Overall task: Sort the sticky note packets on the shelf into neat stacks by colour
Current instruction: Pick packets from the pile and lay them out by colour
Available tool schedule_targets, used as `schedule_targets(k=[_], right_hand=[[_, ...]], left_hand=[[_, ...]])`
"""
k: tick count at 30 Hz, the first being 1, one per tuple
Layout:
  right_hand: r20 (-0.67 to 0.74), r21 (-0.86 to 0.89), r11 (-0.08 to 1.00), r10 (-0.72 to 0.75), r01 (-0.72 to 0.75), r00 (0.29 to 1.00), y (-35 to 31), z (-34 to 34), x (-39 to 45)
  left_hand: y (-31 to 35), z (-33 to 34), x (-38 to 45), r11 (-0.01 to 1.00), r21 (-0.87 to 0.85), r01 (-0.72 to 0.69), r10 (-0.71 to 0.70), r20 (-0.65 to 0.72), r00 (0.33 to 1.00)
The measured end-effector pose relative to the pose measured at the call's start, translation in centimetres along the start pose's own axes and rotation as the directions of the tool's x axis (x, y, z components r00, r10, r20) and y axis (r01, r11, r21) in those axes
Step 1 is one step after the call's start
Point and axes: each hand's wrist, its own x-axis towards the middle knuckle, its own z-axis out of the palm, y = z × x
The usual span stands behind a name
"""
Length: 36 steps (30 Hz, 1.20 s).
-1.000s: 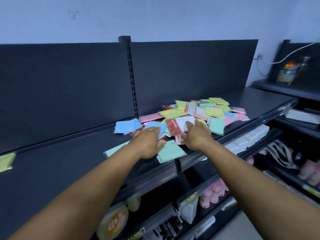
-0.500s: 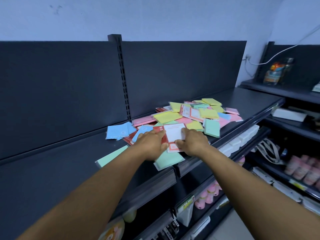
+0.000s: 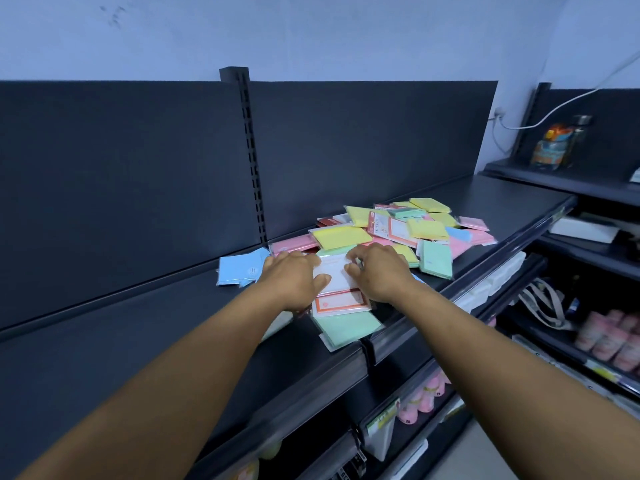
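- Reaching out over the dark shelf (image 3: 104, 341), you've got both hands on one white packet with a red border (image 3: 341, 296), near the shelf's front edge.
- Your left hand (image 3: 294, 278) lies on the packet's left side, thumb pointing in across the white face, fingers curled over its far left corner.
- Your right hand (image 3: 377, 271) covers the right side, fingers bent down onto the top edge, thumb tip pressing the white face; whether they hook under the edge you can't tell from here.
- That packet sits on top of a mint green packet (image 3: 349, 327), which pokes out toward you and overhangs the shelf lip a little.
- Just left of your left hand, a few light blue packets (image 3: 239, 268) lie overlapped, close to the back panel.
- Behind your hands the loose pile (image 3: 415, 226) spreads to the right: yellow, pink, mint, blue and red-bordered white packets, all jumbled and overlapping, no neat stacks yet.
- One yellow packet (image 3: 341, 237) lies flat right beyond your fingers, a pink packet (image 3: 292, 244) beside it to the left.
- A green packet (image 3: 436, 259) lies just right of your right hand.
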Motion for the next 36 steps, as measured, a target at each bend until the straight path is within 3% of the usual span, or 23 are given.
schedule_targets(k=[8, 16, 19, 25, 28, 31, 33, 36], right_hand=[[-0.004, 0.023, 1.0, 0.018, -0.018, 1.0, 3.3, -1.3, 4.5], [0.037, 0.006, 1.0, -0.016, 0.016, 0.999, 8.0, -1.6, 13.3], [0.091, -0.012, 0.999, -0.034, 0.035, 0.995, 9.8, -1.2, 16.3], [0.291, -0.018, 0.998, -0.05, 0.058, 0.955, 11.8, -0.6, 20.4], [0.354, -0.022, 0.996, -0.074, 0.088, 0.932, 12.5, -1.4, 21.0], [0.329, 0.156, 0.987, -0.079, 0.029, 0.941, 12.7, -2.1, 21.0], [0.273, 0.37, 0.928, -0.073, -0.035, 0.959, 12.6, -2.3, 20.8], [0.168, 0.524, 0.851, -0.058, -0.04, 0.984, 12.4, -2.7, 20.4]], left_hand=[[1.2, 0.0, 5.0, 0.994, -0.075, 0.079, -0.081, -0.034, 0.996], [3.6, 0.5, 10.7, 0.958, -0.053, 0.283, -0.286, -0.044, 0.957], [4.1, 0.6, 12.5, 0.925, -0.142, 0.353, -0.363, -0.047, 0.931], [3.8, 0.1, 14.5, 0.774, -0.483, 0.41, -0.493, -0.055, 0.868], [3.8, 0.1, 14.6, 0.749, -0.515, 0.417, -0.51, -0.047, 0.859], [3.9, 0.0, 14.5, 0.742, -0.534, 0.407, -0.516, -0.066, 0.854], [3.9, -0.2, 14.4, 0.75, -0.528, 0.398, -0.526, -0.112, 0.843], [3.8, -0.5, 14.0, 0.745, -0.544, 0.387, -0.551, -0.174, 0.816]])
